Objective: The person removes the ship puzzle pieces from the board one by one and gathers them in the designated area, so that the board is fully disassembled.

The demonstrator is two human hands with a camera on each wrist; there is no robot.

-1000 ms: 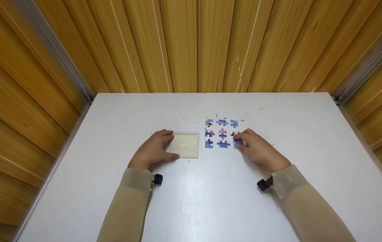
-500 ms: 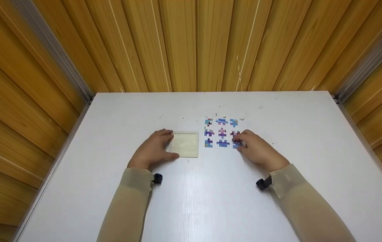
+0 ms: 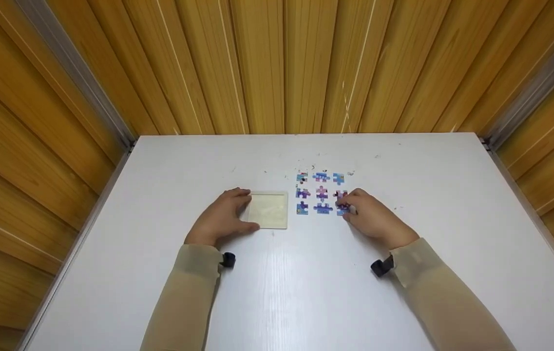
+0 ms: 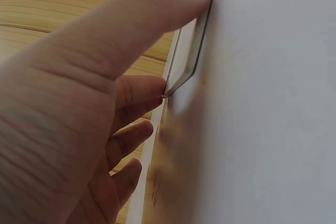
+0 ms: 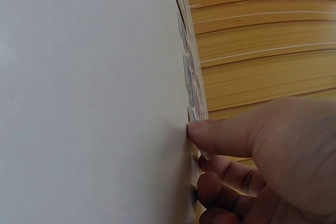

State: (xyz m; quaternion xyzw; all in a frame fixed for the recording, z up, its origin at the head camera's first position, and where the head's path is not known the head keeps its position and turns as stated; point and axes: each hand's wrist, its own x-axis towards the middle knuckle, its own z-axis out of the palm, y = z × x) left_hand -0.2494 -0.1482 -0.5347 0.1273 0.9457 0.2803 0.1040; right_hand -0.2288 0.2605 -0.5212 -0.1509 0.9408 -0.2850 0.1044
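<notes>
A shallow cream-coloured puzzle tray (image 3: 268, 210) lies flat on the white table in the head view. My left hand (image 3: 223, 218) holds it by its left side, thumb at the near edge and fingers at the far edge. The left wrist view shows the thumb (image 4: 142, 17) against the tray's edge (image 4: 197, 40). To the right, colourful jigsaw pieces lie apart in rows, such as a purple-blue piece (image 3: 323, 208). My right hand (image 3: 374, 214) pinches the lower right jigsaw piece (image 3: 340, 212), partly hidden under the fingers. In the right wrist view, the thumb (image 5: 215, 132) touches its edge.
The white table (image 3: 277, 292) runs up to a wood-patterned wall (image 3: 257, 68), with similar walls at both sides. Small dark marks (image 3: 324, 170) dot the surface behind the jigsaw pieces. A black wrist camera (image 3: 381, 267) sits below the right hand.
My right fingertips have shifted very slightly at the lower right jigsaw piece. The left hand and tray stay in place.
</notes>
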